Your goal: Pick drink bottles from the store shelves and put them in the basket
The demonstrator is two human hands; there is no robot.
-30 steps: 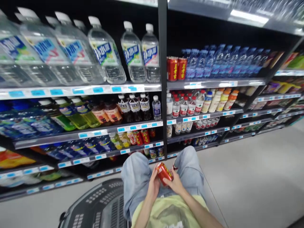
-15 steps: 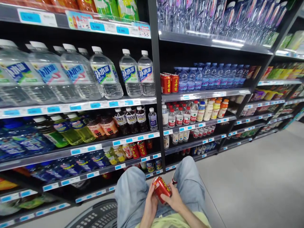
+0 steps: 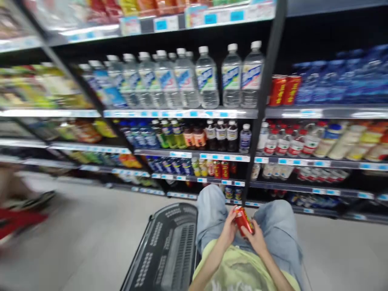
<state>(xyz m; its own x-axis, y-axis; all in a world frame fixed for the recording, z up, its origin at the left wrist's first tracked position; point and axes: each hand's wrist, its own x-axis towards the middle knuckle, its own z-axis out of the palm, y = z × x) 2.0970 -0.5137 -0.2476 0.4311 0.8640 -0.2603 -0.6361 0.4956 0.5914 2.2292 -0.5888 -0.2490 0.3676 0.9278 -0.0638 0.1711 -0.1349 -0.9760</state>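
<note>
A red drink can (image 3: 243,220) with yellow lettering lies tilted between my two hands, above my lap. My left hand (image 3: 229,227) grips its left side near the upper end. On the lower right side, my right hand (image 3: 255,236) is closed around it, thumb across the front. The fingers behind the can are hidden. My knees in pale jeans (image 3: 212,206) are bent on either side, in front of the shelves.
A dark grey plastic basket (image 3: 148,250) stands on the floor at my left. Shelves ahead hold clear bottles (image 3: 207,79), blue bottles (image 3: 323,83), red cans (image 3: 285,91) and dark bottles (image 3: 220,131). Something red (image 3: 22,222), blurred, is on the floor at far left.
My view has swung left, so the shelves sit further right and the basket shows more fully. Both hands still hold the red can over my lap.
</note>
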